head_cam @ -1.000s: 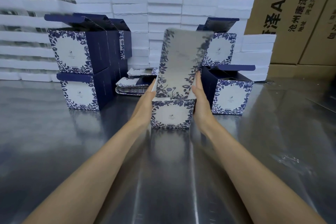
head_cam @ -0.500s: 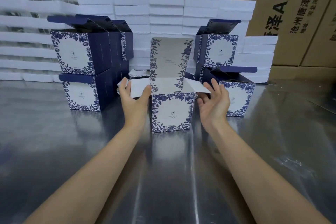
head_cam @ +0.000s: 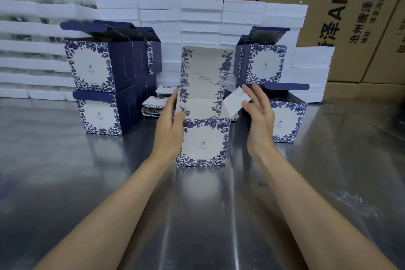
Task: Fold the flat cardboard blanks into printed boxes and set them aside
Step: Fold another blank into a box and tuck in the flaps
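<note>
I'm looking down at the box [head_cam: 202,142] standing upright on the steel table [head_cam: 65,182], dead centre and close in front of me, its tall lid panel [head_cam: 205,74] sticking straight up at the back. My left hand [head_cam: 169,125] lies flat along the box's left wall, fingers straight, bracing rather than gripping. My right hand [head_cam: 259,116] is spread and relaxed, fingertips touching the white side flap [head_cam: 235,103] that juts out at the top right corner; nothing is pinched there. This is thin printed card, so I reckon it's light, springy along the creases and easy to dent or scuff if I squeeze a face. Best to push on the flap near its free edge so it hinges at the crease, and steady the body by its vertical edges, where it's stiffest. It may skate on this shiny metal, so that left palm matters. Finished boxes [head_cam: 100,66] are stacked to the left and right behind, a pile of flat blanks [head_cam: 157,107] sits just behind my left hand, and white foam slabs [head_cam: 201,19] line the back.
</note>
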Tool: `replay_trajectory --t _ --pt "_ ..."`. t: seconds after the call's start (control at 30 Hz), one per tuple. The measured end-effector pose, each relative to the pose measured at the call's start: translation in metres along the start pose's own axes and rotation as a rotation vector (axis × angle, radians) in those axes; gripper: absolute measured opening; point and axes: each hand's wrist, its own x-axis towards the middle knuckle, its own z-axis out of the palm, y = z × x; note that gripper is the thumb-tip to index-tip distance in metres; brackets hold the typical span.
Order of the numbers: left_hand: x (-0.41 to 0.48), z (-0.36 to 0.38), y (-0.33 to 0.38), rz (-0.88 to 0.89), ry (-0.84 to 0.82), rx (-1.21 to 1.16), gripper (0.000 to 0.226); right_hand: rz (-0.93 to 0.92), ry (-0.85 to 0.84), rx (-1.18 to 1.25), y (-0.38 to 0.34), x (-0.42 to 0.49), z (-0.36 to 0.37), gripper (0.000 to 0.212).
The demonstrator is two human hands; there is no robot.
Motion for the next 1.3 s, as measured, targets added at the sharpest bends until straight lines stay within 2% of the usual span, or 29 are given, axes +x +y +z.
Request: replay_trajectory --t 0.17,0.4,0.6,0.67,0.73,0.8,0.87,0.93,1.0,1.1,1.3 --pt "-0.001 -0.001 0.0 0.068 -0.077 -0.085 0.05 -0.027 -0.033 -0.023 -0.019 0.002 0.006 0.025" --pt "-0.002 -0.001 0.001 0.182 -0.147 -0.224 0.048 -0.054 -0.124 -0.083 -0.02 0.011 0.002 0.033" --pt "-0.003 0.001 0.0 0.351 -0.287 0.121 0.052 0.189 -0.151 -0.233 -0.007 0.015 -0.002 0.047" --pt "-0.004 0.001 0.001 0.351 -0.267 0.214 0.063 0.23 -0.132 -0.235 -0.009 0.013 -0.004 0.054" --pt "-0.004 0.003 0.003 0.384 -0.212 0.278 0.062 0.239 -0.108 -0.218 -0.013 0.013 -0.005 0.059" --pt "-0.005 0.006 0.004 0.414 -0.148 0.337 0.056 0.26 -0.068 -0.189 -0.016 0.015 -0.005 0.056" --pt "-0.005 0.008 0.004 0.41 -0.104 0.385 0.054 0.363 -0.056 -0.153 -0.02 0.015 -0.003 0.053" --pt "-0.005 0.008 0.002 0.39 -0.098 0.397 0.056 0.445 -0.138 -0.112 -0.024 0.012 -0.002 0.039" --pt "-0.003 0.007 -0.001 0.377 -0.121 0.361 0.058 0.444 -0.162 -0.128 -0.023 0.01 -0.002 0.034" --pt "-0.002 0.01 -0.003 0.376 -0.137 0.337 0.055 0.405 -0.078 -0.124 -0.017 0.012 -0.004 0.039" --pt "-0.009 0.014 -0.006 0.289 -0.098 0.303 0.055 0.342 -0.041 0.008 -0.007 0.011 -0.003 0.035"
